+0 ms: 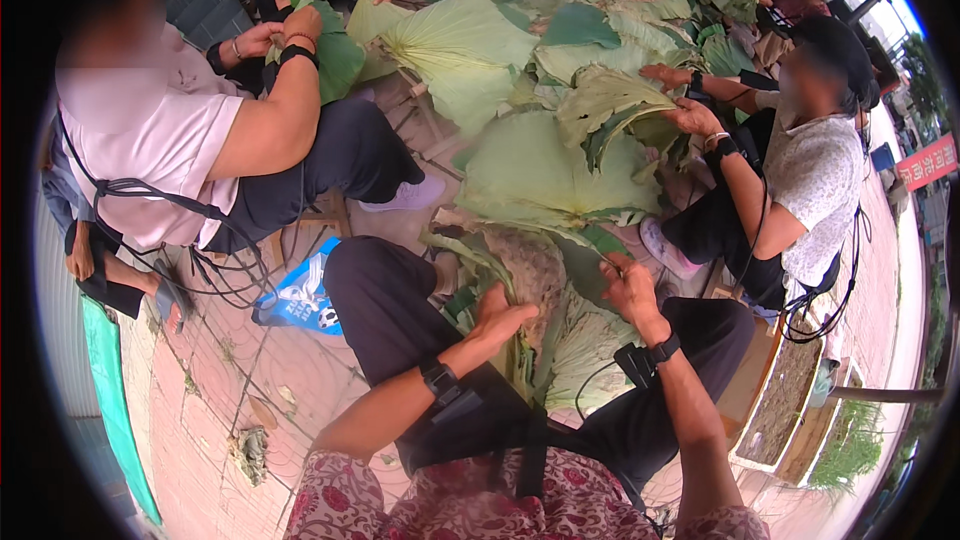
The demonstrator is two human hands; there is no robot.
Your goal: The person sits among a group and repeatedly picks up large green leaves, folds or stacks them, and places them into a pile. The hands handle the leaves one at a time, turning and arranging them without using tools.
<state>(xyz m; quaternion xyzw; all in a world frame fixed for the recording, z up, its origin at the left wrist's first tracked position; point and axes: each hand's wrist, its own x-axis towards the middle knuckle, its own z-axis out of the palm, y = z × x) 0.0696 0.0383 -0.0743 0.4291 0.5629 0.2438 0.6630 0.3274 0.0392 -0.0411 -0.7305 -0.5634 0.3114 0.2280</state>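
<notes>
A large, dull green lotus leaf (545, 275) lies folded across my lap between my knees. My left hand (497, 317) presses on its left side with the fingers curled over the folded edge. My right hand (628, 287) pinches the leaf's right edge near a darker green fold. Both wrists carry black bands with cables. More of the pale leaf (583, 350) hangs down between my legs.
A heap of big green leaves (540, 70) covers the ground ahead. A person in a pink top (160, 150) sits at the left handling a leaf; another in a grey top (815, 180) sits at the right holding one. A blue bag (300, 295) lies by my left knee.
</notes>
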